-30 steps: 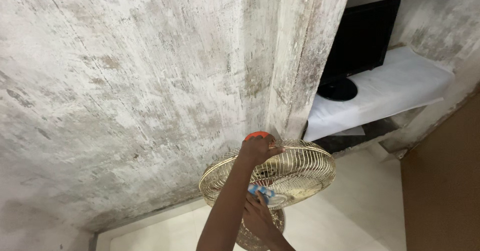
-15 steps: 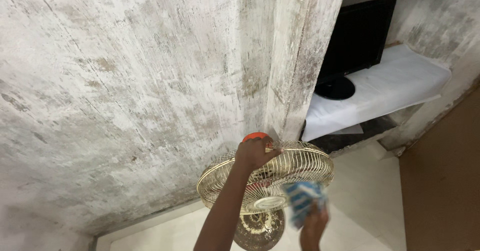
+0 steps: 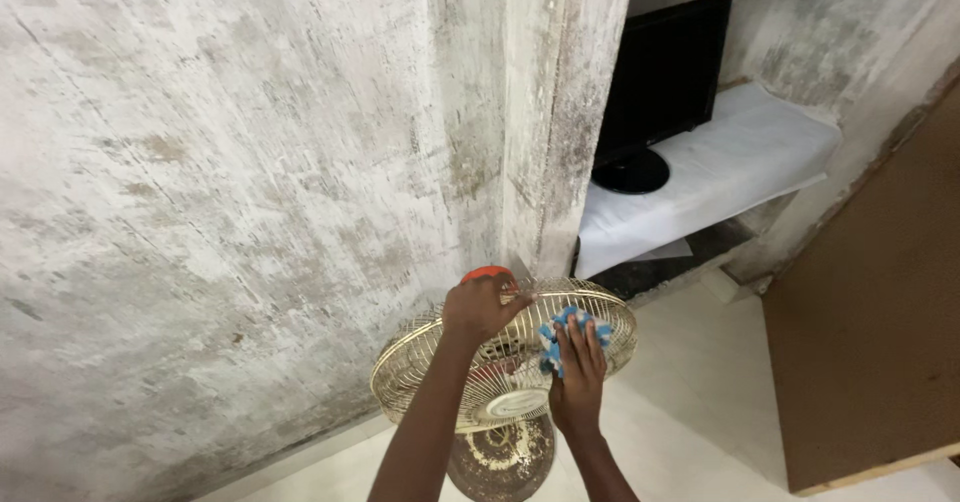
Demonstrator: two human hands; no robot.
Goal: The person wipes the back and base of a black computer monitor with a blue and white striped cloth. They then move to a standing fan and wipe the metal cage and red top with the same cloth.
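Both hands are on the round brass-coloured wire fan guard [image 3: 500, 357] now — left hand [image 3: 478, 307] gripping its top rim, right hand [image 3: 575, 382] risen from below, fingers flat, pressing a blue-and-white cloth [image 3: 570, 330] against it.

One camera only, worn on my head — it looks down and forward over my arms at the fan [image 3: 505, 367] standing close below me on the floor. The view faces the stained wall [image 3: 230, 182], tilted, with the shelf [image 3: 720, 172] and dark screen [image 3: 665, 82] farther off at upper right.
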